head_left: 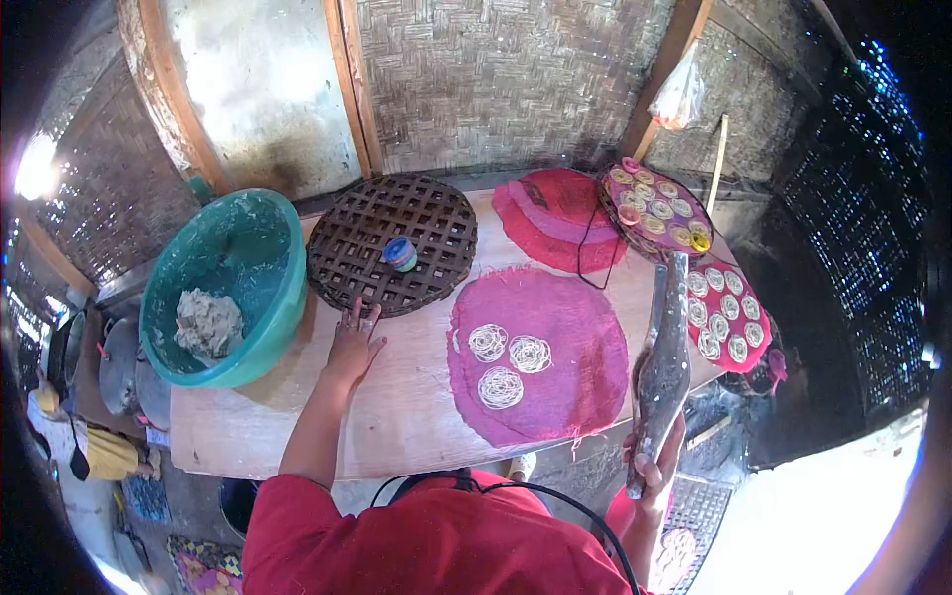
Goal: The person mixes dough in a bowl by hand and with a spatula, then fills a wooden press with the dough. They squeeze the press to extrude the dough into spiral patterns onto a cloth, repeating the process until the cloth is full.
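My right hand (656, 468) grips the lower end of a long, worn wooden press (664, 372), held upright at the table's right front edge. Two arms of it rise side by side, smeared with pale dough. My left hand (352, 345) has its fingers spread at the near rim of a round dark lattice tray (342, 223). On that tray stands a small blue-topped cup (400, 254). Between my hands lies a round pink cloth (575, 367) bearing three coils of thin dough strands (501, 388).
A green basin (288, 322) holding a lump of dough (208, 324) stands at the left. Several coils cover a pink-lined tray (635, 198) and another pink cloth (762, 347) at the right. Folded red cloths (560, 203) lie behind. A plastic bag (680, 94) hangs on the post.
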`<state>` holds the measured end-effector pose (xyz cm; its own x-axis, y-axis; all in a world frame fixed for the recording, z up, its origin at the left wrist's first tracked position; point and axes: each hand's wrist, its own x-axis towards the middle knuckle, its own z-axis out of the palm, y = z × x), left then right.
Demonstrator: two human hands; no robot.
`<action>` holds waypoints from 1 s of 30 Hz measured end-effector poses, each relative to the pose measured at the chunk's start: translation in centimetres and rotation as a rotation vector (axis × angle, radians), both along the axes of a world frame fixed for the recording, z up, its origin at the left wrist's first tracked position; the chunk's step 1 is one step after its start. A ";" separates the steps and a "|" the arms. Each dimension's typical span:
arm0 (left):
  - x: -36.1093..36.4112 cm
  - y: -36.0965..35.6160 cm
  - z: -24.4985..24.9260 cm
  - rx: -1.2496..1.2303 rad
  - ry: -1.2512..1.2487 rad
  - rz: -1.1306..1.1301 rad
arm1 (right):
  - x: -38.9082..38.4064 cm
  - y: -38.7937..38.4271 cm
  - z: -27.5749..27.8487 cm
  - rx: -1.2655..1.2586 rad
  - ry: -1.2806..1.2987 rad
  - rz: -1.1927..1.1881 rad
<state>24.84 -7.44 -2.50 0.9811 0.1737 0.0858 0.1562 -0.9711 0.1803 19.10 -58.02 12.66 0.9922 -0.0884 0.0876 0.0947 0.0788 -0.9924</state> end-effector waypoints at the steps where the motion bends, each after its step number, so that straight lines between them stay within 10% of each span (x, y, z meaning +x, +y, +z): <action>1: 0.0 -0.6 1.6 -0.002 0.001 -0.021 | -1.1 0.2 0.0 -0.002 0.001 -0.021; 6: 2.3 -6.7 7.6 -0.070 -0.098 -0.009 | -7.6 1.0 -0.3 -0.032 0.051 -0.074; 10: 3.6 -16.8 11.0 -1.513 -0.054 -0.616 | -10.1 3.0 -2.4 0.041 0.084 -0.046; 12: 1.8 -21.6 15.4 -1.781 0.232 -0.743 | -9.9 4.9 -2.2 0.061 0.026 0.055; 17: 4.2 -25.0 22.3 -1.692 -0.073 -0.664 | -4.6 6.6 0.2 -0.337 -0.122 0.331; 19: 7.2 -24.4 23.8 -1.805 -0.219 -0.487 | -1.1 7.3 2.7 0.081 -0.151 0.471; 22: 12.3 -21.3 27.7 -1.840 -0.336 -0.299 | 6.7 7.2 4.6 -0.113 0.026 0.660; 27: 19.4 -18.3 23.4 -1.786 -0.583 0.058 | 15.9 10.1 1.0 -0.280 0.364 0.851; 30: 26.4 -13.4 13.9 -1.843 -0.257 0.220 | 20.0 11.3 1.3 -0.182 0.557 0.916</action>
<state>51.26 -20.86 11.39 0.9264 0.3131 -0.2092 0.0374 0.4763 0.8785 39.13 -46.68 13.95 0.5790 0.6744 -0.4582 -0.3922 -0.2623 -0.8817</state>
